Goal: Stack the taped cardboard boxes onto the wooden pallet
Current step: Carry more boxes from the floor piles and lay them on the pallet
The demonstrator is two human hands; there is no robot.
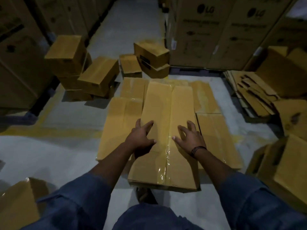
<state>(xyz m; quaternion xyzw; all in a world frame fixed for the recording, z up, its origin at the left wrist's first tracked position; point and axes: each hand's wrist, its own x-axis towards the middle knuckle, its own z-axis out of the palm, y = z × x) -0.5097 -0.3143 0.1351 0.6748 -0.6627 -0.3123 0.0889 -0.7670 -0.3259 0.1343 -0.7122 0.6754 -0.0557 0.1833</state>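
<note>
Towering at 1 o'clock, LG-printed cartons (216, 30); at 10 o'clock, more tall cartons (20, 55), dim and blurred. Underfoot, grey concrete floor (49, 155). At centre, a flat layer of taped cardboard boxes (119, 123) packed edge to edge, whatever bears them hidden. Lying on that layer, running 6 to 12 o'clock, one long taped box (167, 105) with a clear tape seam (167, 163) down its middle. Heaped at 11 o'clock, loose brown boxes (98, 75); at 12 o'clock, a smaller stack (151, 52). At 3 o'clock, flattened cardboard sheets (249, 90). Pressed on the long box's top, left of the seam, left hand (142, 138), fingers spread, grasping nothing. Right of the seam, right hand (189, 138), likewise splayed and touching, a dark cord (197, 149) round the wrist.
</note>
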